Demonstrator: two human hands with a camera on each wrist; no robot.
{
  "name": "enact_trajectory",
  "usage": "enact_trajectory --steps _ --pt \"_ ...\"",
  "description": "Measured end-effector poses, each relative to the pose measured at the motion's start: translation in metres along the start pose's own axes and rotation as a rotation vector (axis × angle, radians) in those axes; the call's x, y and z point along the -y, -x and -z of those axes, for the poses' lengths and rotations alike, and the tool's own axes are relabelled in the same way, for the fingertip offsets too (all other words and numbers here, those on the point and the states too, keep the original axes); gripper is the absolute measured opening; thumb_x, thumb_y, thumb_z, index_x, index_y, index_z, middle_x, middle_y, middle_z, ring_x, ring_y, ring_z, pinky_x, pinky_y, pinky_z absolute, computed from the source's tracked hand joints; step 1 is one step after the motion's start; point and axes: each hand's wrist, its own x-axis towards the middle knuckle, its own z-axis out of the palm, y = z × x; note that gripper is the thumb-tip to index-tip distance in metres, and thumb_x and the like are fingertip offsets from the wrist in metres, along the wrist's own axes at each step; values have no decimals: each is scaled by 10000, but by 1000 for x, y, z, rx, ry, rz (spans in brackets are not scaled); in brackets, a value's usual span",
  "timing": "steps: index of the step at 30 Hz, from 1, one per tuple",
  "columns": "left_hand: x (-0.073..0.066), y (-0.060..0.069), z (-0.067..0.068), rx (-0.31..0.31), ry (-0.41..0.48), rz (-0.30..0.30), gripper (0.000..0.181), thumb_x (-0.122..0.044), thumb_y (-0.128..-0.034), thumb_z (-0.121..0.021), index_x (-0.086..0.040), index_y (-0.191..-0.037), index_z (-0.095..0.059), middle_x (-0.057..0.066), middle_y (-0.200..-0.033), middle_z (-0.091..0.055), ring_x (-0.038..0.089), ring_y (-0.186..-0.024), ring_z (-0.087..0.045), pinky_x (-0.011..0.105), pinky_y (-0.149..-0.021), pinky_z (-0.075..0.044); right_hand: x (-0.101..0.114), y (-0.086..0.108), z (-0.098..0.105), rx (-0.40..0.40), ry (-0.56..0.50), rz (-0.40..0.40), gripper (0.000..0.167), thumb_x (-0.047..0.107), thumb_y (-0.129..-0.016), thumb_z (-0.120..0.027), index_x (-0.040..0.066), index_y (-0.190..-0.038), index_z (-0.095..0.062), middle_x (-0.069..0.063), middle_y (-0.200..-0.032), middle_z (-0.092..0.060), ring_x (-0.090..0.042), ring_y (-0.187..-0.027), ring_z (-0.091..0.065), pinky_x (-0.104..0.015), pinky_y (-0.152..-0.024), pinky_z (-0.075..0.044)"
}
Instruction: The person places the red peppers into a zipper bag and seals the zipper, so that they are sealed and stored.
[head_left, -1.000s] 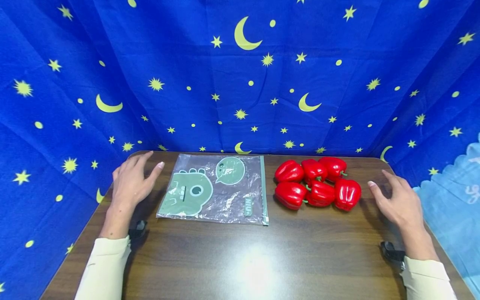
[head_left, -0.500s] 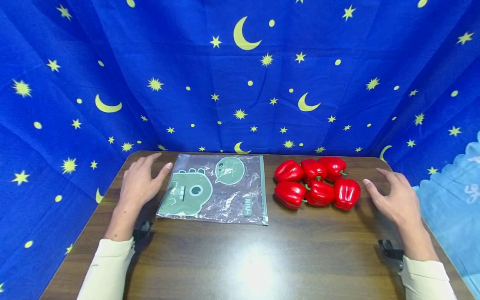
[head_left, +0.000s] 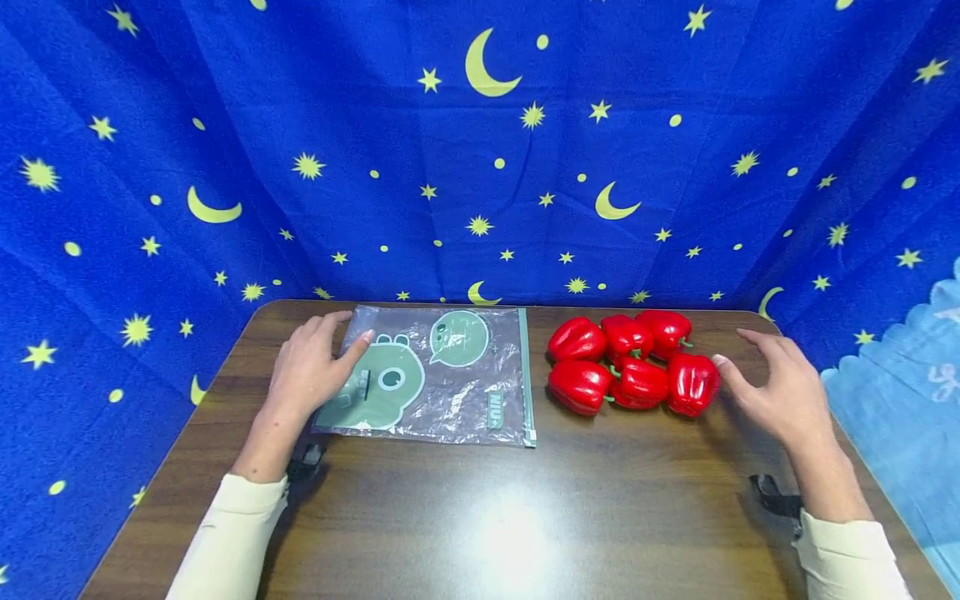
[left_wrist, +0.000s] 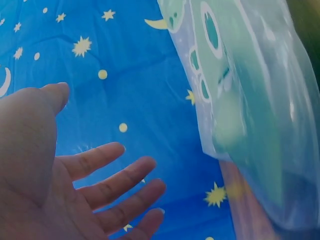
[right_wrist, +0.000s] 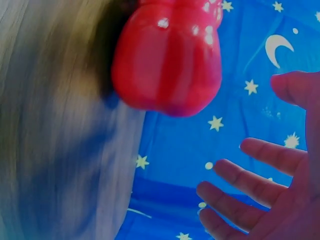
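A clear plastic zip bag (head_left: 465, 408) with a green cartoon print lies flat on the table, its slider edge toward the right. My left hand (head_left: 307, 371) hovers over the bag's left end, fingers apart and holding nothing; the left wrist view shows the bag (left_wrist: 250, 100) beside that spread hand (left_wrist: 100, 190). To the right of the bag, several shiny red bell peppers (head_left: 581, 387) with green stems sit in two rows. Just right of the nearest bell pepper (head_left: 692, 385) is my right hand (head_left: 783, 392), fingers spread with nothing in them. In the right wrist view a bell pepper (right_wrist: 167, 65) appears apart from the fingers.
A brown wooden table (head_left: 420, 517) carries everything, with a bright glare near its front. Behind and at the sides hangs a blue curtain (head_left: 420, 133) with moons and stars. A light blue scalloped cloth (head_left: 915, 392) hangs at the right.
My left hand has moved right, from beside the bag to over its left end. My right hand has shifted slightly left toward the bell peppers. The bag and bell peppers stay in place.
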Motion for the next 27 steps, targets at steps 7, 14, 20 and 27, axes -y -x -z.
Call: enact_trajectory --steps 7,14,20,27 --pt "-15 -3 -6 47 26 -4 714 -587 -1047 -543 0 -1454 -568 256 -1343 -640 483 -1251 -595 655 -1020 -477 10 0 -1 -22 -16 43 555 325 -947 -738 -31 -1358 -628 -328 -1302 -624 -530 -1237 -547 -688 -974 -422" --pt "-33 -7 -15 90 42 -29 695 -589 -1037 -565 -39 -1462 -573 220 -1369 -642 454 -1269 -600 651 -1017 -493 27 1 -1 -23 -20 100 536 279 -915 -778 -17 -1341 -643 -311 -1291 -630 -519 -1231 -556 -682 -980 -429" --pt "-46 -8 -26 130 48 -51 686 -580 -1030 -583 -46 -1461 -580 204 -1421 -626 427 -1322 -581 639 -1056 -484 45 1 -3 1 -9 135 552 259 -891 -795 -5 -1350 -637 -285 -1310 -634 -500 -1238 -561 -694 -987 -444" --pt "-65 -12 -36 140 57 -96 671 -547 -1023 -617 -15 -1432 -601 220 -1410 -628 433 -1316 -583 598 -1096 -470 65 0 -10 -5 -38 202 545 241 -842 -847 11 -1301 -666 -242 -1270 -647 -472 -1198 -582 -666 -980 -454"
